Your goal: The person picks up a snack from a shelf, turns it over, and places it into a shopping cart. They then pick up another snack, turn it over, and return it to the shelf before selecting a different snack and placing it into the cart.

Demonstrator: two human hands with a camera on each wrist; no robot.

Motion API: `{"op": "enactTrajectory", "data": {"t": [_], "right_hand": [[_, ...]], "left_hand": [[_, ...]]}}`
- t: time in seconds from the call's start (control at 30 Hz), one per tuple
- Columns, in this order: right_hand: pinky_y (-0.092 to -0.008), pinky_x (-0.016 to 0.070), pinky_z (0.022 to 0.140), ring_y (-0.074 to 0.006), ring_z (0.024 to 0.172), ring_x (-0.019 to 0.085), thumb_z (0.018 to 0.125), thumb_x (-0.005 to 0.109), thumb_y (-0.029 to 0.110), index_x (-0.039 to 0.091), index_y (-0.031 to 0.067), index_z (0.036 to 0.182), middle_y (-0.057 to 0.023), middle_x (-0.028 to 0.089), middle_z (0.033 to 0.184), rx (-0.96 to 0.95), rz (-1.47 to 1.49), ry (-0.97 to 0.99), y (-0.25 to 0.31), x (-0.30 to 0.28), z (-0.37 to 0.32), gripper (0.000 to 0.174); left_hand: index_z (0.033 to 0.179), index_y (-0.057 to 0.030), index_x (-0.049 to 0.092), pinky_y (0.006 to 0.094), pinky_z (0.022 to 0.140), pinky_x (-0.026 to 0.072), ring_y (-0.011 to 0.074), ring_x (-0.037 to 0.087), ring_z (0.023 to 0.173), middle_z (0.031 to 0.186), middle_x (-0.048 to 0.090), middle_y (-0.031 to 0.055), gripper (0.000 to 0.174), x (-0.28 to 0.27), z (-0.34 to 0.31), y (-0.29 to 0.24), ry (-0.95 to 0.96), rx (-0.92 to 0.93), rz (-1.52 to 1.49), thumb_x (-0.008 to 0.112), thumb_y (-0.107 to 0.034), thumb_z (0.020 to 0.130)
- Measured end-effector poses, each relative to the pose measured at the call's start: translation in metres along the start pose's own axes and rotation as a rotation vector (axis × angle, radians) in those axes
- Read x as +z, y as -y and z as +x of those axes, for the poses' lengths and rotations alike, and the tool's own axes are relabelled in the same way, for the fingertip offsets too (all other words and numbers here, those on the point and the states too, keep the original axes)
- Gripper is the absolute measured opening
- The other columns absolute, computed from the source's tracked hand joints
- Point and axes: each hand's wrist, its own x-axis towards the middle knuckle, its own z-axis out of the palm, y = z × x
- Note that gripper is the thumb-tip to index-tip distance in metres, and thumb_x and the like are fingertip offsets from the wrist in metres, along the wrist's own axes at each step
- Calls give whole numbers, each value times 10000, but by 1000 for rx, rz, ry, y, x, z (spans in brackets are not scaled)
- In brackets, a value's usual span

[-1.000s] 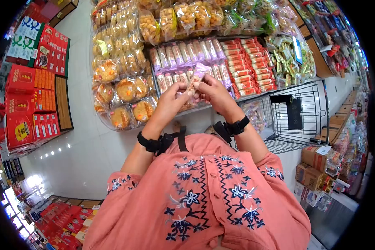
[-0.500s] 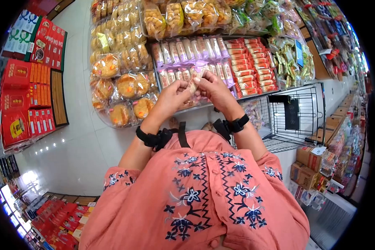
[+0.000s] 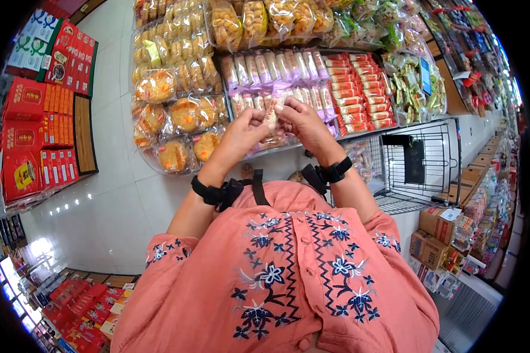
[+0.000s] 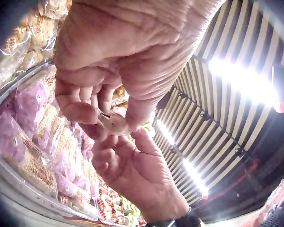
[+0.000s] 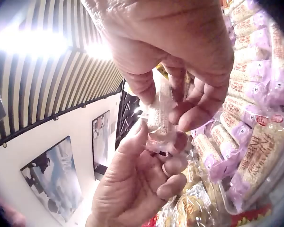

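- Bar point(image 3: 271, 116): pinched in left hand point(image 3: 245, 130) and right hand point(image 3: 304, 123), above purple packs point(image 3: 272, 66).
- Less slanted than a second ago; probably mid-handling, not yet set down; cannot tell whether opened.

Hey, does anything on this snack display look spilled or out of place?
Nothing looks spilled. One wrapped snack is out of the rows, held by the left hand and right hand near the purple-ended packets; any tear is unclear.

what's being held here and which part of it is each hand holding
A clear-wrapped snack bar: the left hand pinches it near one end, the right hand farther along.
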Motion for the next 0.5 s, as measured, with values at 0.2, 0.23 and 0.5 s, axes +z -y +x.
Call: {"op": "enactTrajectory", "data": {"t": [0.2,0.23,0.5], "right_hand": [[-234,489,643,-72,793,589,979,687,269,594,100,944,11,598,868,-38,-39,5,-7,1,-2,195],[-240,502,668,-77,819,596,979,686,262,598,94,959,9,600,874,-38,-44,2,-8,0,-1,190],[-322,585,803,-153,913,678,981,677,250,584,34,1160,-64,672,998,-101,64,-101,-7,2,-6,295]], "left_hand": [[1188,46,552,301,723,533,154,616,900,1066,640,107,462,5,4,13,-106,158,232,771,-256,915],[1195,45,551,308,726,535,161,620,907,1071,641,113,463,5,4,15,-110,179,209,770,-253,915],[1267,-27,562,257,713,505,71,599,881,1005,613,25,369,-4,-3,6,-70,62,51,700,-187,964]]}}
